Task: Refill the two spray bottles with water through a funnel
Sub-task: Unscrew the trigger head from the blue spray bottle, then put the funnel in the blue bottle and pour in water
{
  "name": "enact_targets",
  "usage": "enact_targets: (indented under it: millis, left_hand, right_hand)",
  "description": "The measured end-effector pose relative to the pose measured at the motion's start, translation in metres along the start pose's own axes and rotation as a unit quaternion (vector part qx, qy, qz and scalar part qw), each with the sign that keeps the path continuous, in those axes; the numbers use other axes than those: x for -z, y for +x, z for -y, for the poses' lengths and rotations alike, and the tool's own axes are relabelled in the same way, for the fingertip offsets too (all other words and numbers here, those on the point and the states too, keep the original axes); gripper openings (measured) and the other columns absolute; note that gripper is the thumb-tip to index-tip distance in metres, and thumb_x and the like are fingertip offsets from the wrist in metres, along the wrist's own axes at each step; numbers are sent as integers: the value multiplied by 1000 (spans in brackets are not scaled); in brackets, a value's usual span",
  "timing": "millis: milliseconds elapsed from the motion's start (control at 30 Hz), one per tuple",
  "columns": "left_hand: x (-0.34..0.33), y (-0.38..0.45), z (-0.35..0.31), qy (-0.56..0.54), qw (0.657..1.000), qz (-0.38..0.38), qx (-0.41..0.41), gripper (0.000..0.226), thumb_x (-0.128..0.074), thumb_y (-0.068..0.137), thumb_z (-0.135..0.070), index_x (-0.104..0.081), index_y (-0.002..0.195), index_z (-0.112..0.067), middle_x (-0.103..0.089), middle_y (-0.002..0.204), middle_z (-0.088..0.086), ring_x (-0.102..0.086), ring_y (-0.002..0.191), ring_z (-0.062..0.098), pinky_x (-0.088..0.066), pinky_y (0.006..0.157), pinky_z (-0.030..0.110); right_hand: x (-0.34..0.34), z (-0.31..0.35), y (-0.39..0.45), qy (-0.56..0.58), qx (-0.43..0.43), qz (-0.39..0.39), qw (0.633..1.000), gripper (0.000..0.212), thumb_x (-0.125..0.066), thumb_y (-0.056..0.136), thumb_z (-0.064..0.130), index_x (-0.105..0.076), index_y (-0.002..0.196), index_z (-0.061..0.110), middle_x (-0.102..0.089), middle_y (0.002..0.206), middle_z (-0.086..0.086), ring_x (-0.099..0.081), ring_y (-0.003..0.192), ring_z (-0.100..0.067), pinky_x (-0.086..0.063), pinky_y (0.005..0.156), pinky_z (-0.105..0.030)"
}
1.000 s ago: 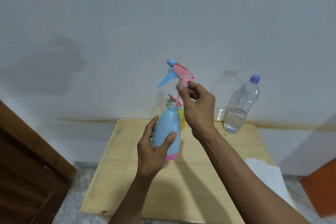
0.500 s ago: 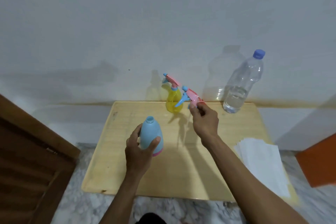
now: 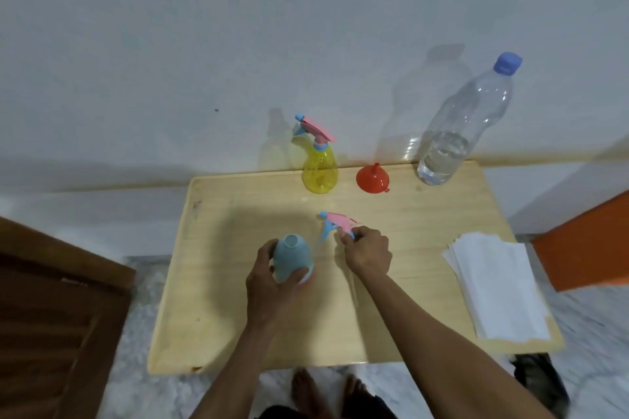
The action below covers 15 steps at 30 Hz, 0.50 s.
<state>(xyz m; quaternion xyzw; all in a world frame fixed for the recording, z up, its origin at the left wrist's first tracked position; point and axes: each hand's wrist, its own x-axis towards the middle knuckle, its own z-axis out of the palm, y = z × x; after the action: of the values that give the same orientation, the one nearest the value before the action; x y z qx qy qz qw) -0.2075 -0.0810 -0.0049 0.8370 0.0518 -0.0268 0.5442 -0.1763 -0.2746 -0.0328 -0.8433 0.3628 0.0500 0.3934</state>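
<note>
Holding blue bottle (image 3: 292,258) left, sprayer head (image 3: 337,222) right

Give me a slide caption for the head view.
Left hand steadies the opened blue spray bottle; right hand lowers its pink trigger head to the table.

Left hand (image 3: 272,279) cupped, right hand (image 3: 369,250) pinched

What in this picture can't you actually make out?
- Opaque pale blue plastic spray bottle: any water inside, hidden by its wall and the left hand.
- Pink and blue trigger sprayer head: its collar, behind the right hand.
- Stack of white paper sheets: too blurred to read.
</note>
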Motion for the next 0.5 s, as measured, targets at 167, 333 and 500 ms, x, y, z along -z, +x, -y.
enact_targets:
  millis: [167,333,500]
  left_hand:
    - [4,11,16,23,1000,12,-6,89,-77,61,-55,-52,140,-25,-58,137,-6,-57,120,14,-55,94,44]
    - [2,18,23,24,1000,15,-12,82,-88,65,-40,-52,138,-25,-58,135,-3,-58,118,16,-55,93,45]
    - [2,20,28,17,1000,18,-20,76,-90,69,-20,-54,136,-18,-59,131,-3,-59,116,19,-55,92,40]
  right_hand:
    - [-19,6,-1,-63,-3,-14,998,36,-57,96,52,-71,110,22,-69,109,-7,-48,121,-28,-38,92,-38]
    - [-34,13,-1,-85,-12,-38,996,37,-57,94,54,-72,109,24,-69,106,-7,-48,120,-28,-36,91,-39]
    - [-43,16,-2,-98,-7,-53,994,40,-55,94,58,-73,109,25,-70,103,-7,-47,117,-27,-34,89,-39]
